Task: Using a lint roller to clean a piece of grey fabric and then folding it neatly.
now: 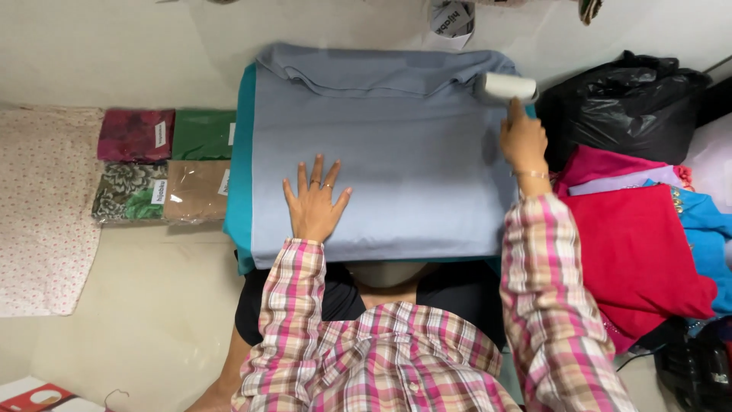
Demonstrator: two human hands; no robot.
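A grey-blue collared shirt lies flat over a teal board in front of me. My left hand rests palm down on the shirt's lower left part, fingers spread. My right hand grips the handle of a white lint roller, whose roll sits on the shirt's upper right corner near the collar. Both arms wear pink plaid sleeves.
Several folded fabric packs in clear wrap lie on the floor to the left, beside a dotted cloth. A black plastic bag and a pile of red and blue clothes sit on the right.
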